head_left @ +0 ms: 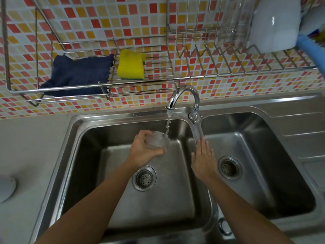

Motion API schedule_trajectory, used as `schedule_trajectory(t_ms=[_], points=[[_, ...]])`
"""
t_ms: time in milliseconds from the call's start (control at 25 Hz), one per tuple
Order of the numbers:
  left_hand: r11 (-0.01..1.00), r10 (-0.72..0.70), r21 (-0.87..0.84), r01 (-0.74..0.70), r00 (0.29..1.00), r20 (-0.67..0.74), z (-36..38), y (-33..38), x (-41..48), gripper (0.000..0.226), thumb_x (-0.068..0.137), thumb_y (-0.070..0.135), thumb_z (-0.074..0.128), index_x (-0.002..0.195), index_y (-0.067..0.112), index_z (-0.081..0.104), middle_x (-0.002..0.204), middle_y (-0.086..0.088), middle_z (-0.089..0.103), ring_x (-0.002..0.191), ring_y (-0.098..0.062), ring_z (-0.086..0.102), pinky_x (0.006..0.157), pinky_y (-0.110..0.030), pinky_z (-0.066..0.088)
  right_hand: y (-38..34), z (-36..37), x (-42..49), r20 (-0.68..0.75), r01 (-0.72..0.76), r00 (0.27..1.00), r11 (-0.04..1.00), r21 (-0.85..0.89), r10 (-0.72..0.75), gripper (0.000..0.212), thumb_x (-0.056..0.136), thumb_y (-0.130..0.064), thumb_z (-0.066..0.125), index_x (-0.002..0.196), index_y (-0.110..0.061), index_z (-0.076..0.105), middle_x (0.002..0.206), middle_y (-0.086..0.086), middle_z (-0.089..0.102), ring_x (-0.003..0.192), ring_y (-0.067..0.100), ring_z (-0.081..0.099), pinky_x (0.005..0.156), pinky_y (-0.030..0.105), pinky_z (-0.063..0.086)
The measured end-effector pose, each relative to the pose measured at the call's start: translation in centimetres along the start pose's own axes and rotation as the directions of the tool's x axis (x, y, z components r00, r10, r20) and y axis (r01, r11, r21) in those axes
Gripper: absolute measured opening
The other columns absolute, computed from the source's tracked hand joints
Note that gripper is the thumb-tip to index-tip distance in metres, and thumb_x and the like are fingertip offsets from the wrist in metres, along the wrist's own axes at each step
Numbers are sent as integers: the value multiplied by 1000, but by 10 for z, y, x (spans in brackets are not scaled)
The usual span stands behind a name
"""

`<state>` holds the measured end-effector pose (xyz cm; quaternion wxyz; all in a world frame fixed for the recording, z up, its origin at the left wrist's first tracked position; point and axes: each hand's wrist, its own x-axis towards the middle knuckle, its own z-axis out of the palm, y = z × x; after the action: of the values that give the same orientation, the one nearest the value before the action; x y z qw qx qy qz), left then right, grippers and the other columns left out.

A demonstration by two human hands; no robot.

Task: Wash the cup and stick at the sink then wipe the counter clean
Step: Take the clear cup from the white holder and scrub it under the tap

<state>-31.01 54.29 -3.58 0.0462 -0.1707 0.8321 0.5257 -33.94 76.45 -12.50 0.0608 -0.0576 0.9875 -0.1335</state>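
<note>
Steel double sink (98, 120), tiled wall, left hand (144, 152) gripping cup (157, 142), right hand (204, 160) released

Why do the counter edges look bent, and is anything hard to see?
Head view: the wide-angle lens bows the sink rim and rack; glare streaks the faucet; the clear cup in the left hand blurs under running water.

This is a home kitchen: a stainless double-bowl sink (281, 124) is set into a pale table (31, 147), with a chrome tap (184, 95) running water; behind it is a wall of small red, orange and yellow mosaic tiles (98, 20); above hangs a wire dish rack (219, 73) holding a yellow sponge (130, 65), a dark blue cloth (79, 74) and a white dish (274, 23)
</note>
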Motion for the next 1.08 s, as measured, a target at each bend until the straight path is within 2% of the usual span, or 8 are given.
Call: schedule_trajectory(t_ms=[160, 280, 360, 600, 880, 960, 1000, 1080], points=[[907, 133, 397, -140, 990, 45, 1, -5, -1, 86, 48, 38, 84, 126, 27, 48, 111, 2, 38, 105, -19, 46, 92, -35, 45, 5, 3, -4, 30, 20, 999, 998, -67, -18, 69, 91, -4, 33, 146, -4, -8, 156, 15, -11, 144, 26, -11, 112, 36, -5], [620, 149, 756, -208, 978, 147, -1, -2, 0, 89, 59, 44, 77, 137, 33, 36, 126, -2, 33, 120, -22, 36, 101, -49, 33, 2, 4, -5, 4, 17, 1000, 996, -87, -16, 70, 88, -2, 32, 146, -3, -7, 156, 15, -10, 144, 26, -10, 113, 36, -4], [423, 158, 869, -257, 965, 209, -3, -3, 2, 87, 67, 41, 72, 141, 33, 28, 134, -3, 30, 124, -23, 32, 101, -49, 28, 2, 4, -5, 4, 20, 1000, 996, -84, -19, 71, 86, -2, 32, 146, -2, -7, 156, 16, -10, 144, 26, -10, 115, 36, -2], [90, 335, 912, -401, 874, 351, -12, 3, 0, 82, 68, 26, 73, 141, 24, 35, 131, -9, 41, 121, -28, 40, 97, -54, 31, 5, 5, -4, 29, 27, 999, 996, -83, -25, 70, 90, -9, 34, 145, -2, -8, 156, 16, -12, 144, 26, -11, 115, 36, -1], [-280, 549, 823, -494, 621, 559, -30, 13, -9, 83, 51, 21, 83, 128, 14, 53, 115, -11, 56, 112, -29, 54, 88, -56, 43, 2, 1, -5, 50, 25, 999, 995, -95, -21, 69, 90, -6, 32, 146, -1, -9, 156, 16, -13, 144, 25, -11, 115, 35, -2], [-275, 557, 830, -485, 624, 548, -37, 15, -18, 78, 59, 22, 79, 131, 15, 49, 119, -12, 55, 116, -30, 53, 90, -57, 42, 3, -2, -5, 60, 31, 998, 995, -92, -26, 65, 93, -10, 31, 146, -1, -7, 156, 16, -12, 144, 26, -10, 115, 37, -1], [-171, 562, 859, -483, 668, 488, -40, 14, -21, 77, 64, 25, 77, 133, 17, 46, 122, -12, 52, 118, -30, 50, 93, -57, 40, 3, -4, -5, 66, 35, 997, 995, -93, -29, 63, 96, -15, 29, 146, -1, -6, 156, 16, -12, 144, 26, -10, 115, 37, -1], [328, 486, 845, -422, 843, 233, -52, 7, -28, 77, 67, 36, 76, 133, 21, 39, 129, -9, 44, 119, -28, 46, 99, -51, 41, -4, -4, -10, 68, 64, 996, 992, -111, -57, 60, 99, -23, 24, 145, 0, -5, 156, 17, -11, 144, 26, -10, 114, 35, -3]])
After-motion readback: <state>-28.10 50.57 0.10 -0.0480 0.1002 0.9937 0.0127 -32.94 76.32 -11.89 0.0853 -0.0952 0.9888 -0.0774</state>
